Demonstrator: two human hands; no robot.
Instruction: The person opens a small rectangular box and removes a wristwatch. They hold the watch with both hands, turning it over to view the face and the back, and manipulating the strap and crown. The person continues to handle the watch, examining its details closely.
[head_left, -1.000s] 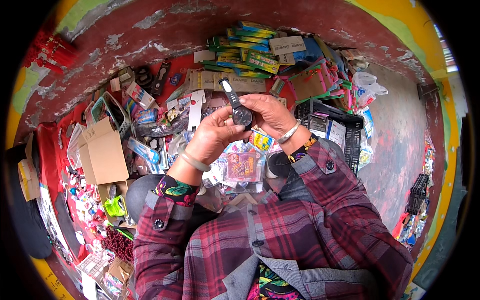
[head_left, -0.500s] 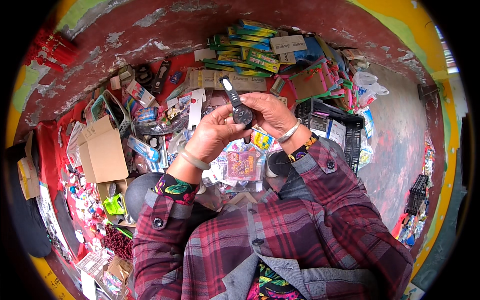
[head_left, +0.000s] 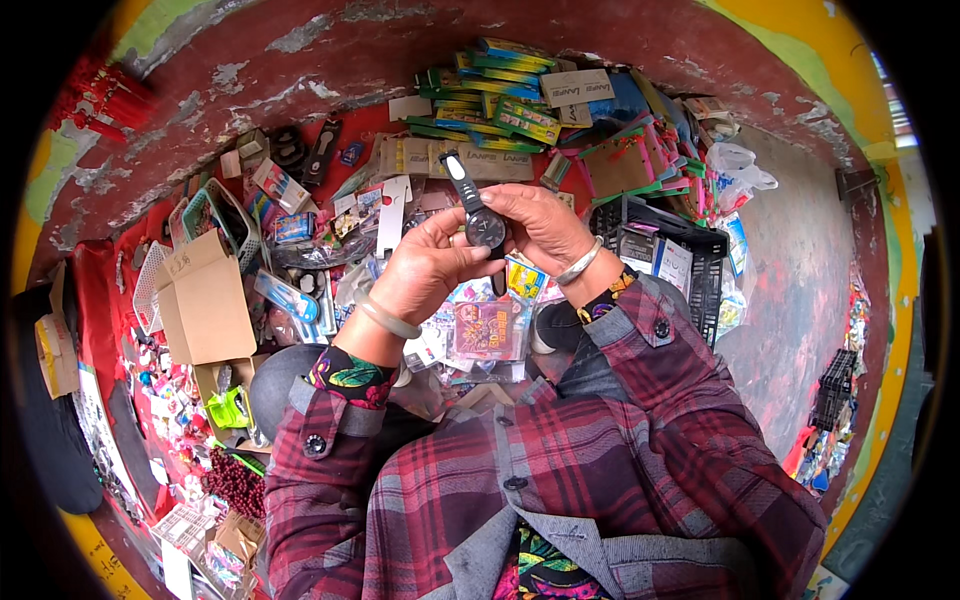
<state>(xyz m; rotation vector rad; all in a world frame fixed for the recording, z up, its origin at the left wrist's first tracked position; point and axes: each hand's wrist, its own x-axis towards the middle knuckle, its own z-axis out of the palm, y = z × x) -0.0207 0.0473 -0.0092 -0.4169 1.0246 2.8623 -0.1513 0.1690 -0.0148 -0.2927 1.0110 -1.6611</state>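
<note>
A black wristwatch (head_left: pixel 486 229) with a round dark dial is held up between my two hands, its strap running up and to the left. My left hand (head_left: pixel 436 268) is closed on the watch, its thumb at the lower edge of the case and its fingers by the left side. From the right, my right hand (head_left: pixel 541 225) pinches the watch near the top of the case. The lower strap end pokes out beneath the fingers. Below the hands lies a purple-and-orange square packet (head_left: pixel 487 331) among other small packages.
Stacked green-and-yellow boxes (head_left: pixel 495 95) stand against the far wall. A black plastic crate (head_left: pixel 708 270) sits to the right, near a white plastic bag (head_left: pixel 740 172). On the left are an opened cardboard box (head_left: pixel 210 310), a basket (head_left: pixel 238 222) and a bright green plastic item (head_left: pixel 228 409).
The watch has turned very slightly in my fingers, and its lower strap end has shifted a little to the right. Both hands stay in nearly the same place.
</note>
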